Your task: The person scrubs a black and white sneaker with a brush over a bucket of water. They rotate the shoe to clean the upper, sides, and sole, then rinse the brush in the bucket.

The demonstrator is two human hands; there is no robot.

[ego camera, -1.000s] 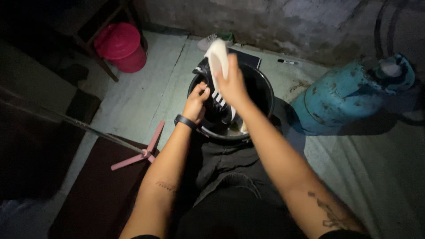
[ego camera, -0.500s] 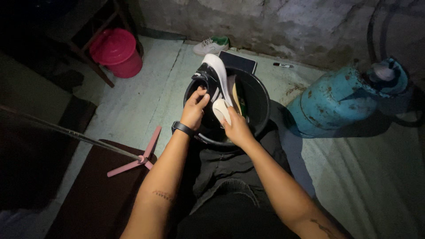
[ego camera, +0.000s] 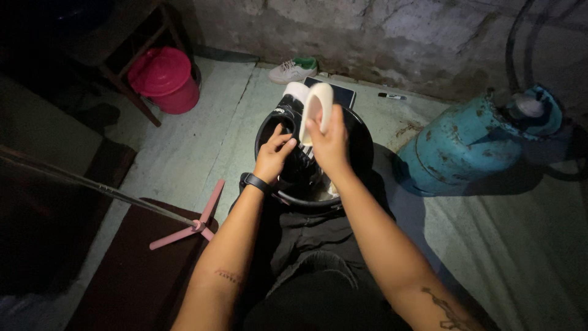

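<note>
I sit on the floor with a black bucket [ego camera: 366, 142] between my knees. Over it I hold a black and white sneaker [ego camera: 289, 105] standing on end, its white sole [ego camera: 321, 104] turned toward me. My right hand [ego camera: 329, 146] grips the sole side from the right. My left hand [ego camera: 274, 157], with a dark band on the wrist, holds the black upper from the left, fingers curled on it. The inside of the bucket is dark and mostly hidden by the shoe and my hands.
A blue gas cylinder [ego camera: 471, 144] lies to the right. A pink lidded bucket [ego camera: 166, 78] stands far left under a wooden stool. A second white and green sneaker [ego camera: 294, 68], a dark flat slab [ego camera: 338, 92] and a marker [ego camera: 392, 96] lie by the wall. A pink tripod foot [ego camera: 191, 224] rests at left.
The sneaker has been turned and lifted upright over the bucket. My right hand shifted from under the toe to the sole side; my left hand stays on the upper.
</note>
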